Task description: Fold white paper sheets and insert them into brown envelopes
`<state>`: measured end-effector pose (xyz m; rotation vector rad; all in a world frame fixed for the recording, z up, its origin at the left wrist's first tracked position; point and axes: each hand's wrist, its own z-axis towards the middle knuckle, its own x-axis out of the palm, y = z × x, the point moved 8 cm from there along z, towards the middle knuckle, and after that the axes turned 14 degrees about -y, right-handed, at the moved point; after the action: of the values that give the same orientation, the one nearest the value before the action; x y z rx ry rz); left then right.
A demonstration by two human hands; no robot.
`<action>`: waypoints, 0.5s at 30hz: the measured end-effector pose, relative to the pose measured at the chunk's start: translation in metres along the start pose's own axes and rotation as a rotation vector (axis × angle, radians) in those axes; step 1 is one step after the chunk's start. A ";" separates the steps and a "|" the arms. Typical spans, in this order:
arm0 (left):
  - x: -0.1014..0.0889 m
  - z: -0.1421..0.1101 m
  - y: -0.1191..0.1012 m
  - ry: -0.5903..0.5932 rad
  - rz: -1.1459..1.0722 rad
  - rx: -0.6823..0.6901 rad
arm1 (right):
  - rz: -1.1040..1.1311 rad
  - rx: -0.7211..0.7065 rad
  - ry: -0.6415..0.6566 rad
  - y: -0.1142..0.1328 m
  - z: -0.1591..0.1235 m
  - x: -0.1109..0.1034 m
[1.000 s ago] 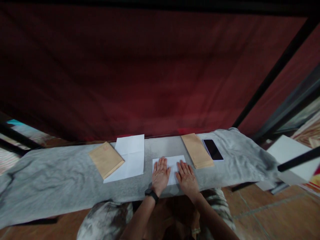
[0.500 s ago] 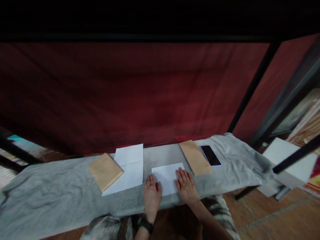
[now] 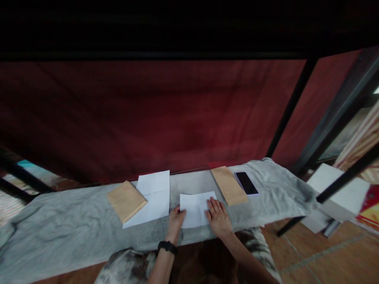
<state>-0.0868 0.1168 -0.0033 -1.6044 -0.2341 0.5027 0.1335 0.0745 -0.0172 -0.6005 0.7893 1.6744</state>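
Observation:
A folded white sheet of paper (image 3: 194, 209) lies in front of me on the grey cloth. My left hand (image 3: 176, 221) pinches its left edge between thumb and fingers; a dark watch is on that wrist. My right hand (image 3: 218, 219) rests flat on the sheet's right side, fingers stretched out. Left of the sheet, a larger creased white paper (image 3: 158, 197) lies partly under a stack of brown envelopes (image 3: 126, 201). To the right of my right hand is another brown envelope stack (image 3: 229, 185).
A phone (image 3: 246, 183) with a dark screen lies right of the envelopes. The grey cloth (image 3: 74, 221) covers the long narrow surface. Dark metal posts (image 3: 291, 106) and a red curtain (image 3: 177, 114) stand behind. A white box (image 3: 337, 189) is at the right.
My left hand has gone from lying flat at the sheet's left side to pinching its left edge. My right hand stays flat on the paper. The view has shifted slightly.

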 end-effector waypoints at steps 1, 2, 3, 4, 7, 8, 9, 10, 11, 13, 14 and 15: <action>-0.001 -0.004 -0.003 0.016 -0.017 -0.021 | 0.007 -0.004 0.013 -0.001 -0.001 0.001; -0.002 -0.008 -0.006 0.032 -0.032 -0.038 | 0.022 -0.007 0.023 -0.002 -0.001 0.003; -0.003 -0.012 -0.010 0.045 -0.043 -0.046 | 0.053 -0.004 0.026 -0.003 -0.002 0.004; -0.005 -0.015 -0.013 0.056 -0.056 -0.052 | 0.110 0.019 0.016 -0.006 -0.002 0.004; -0.009 -0.021 -0.025 0.085 -0.092 -0.053 | 0.313 0.170 -0.066 -0.023 0.003 0.002; -0.010 -0.022 -0.029 0.097 -0.102 -0.050 | 0.368 0.227 -0.095 -0.031 0.005 0.000; -0.011 -0.024 -0.033 0.109 -0.111 -0.046 | 0.418 0.279 -0.114 -0.037 0.009 -0.003; -0.011 -0.025 -0.037 0.128 -0.123 -0.043 | 0.464 0.323 -0.123 -0.043 0.013 -0.006; -0.011 -0.027 -0.042 0.157 -0.138 -0.039 | 0.634 0.434 -0.127 -0.051 0.017 -0.009; -0.010 -0.032 -0.054 0.229 -0.174 -0.016 | 1.001 0.668 -0.055 -0.059 0.023 -0.010; -0.010 -0.034 -0.061 0.260 -0.188 0.006 | 1.125 0.737 0.019 -0.058 0.027 -0.011; -0.012 -0.035 -0.068 0.280 -0.192 0.040 | 1.153 0.743 0.045 -0.058 0.033 -0.017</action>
<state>-0.0718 0.0876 0.0664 -1.5742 -0.1638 0.1316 0.1942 0.0971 0.0058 0.4614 1.8826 2.1107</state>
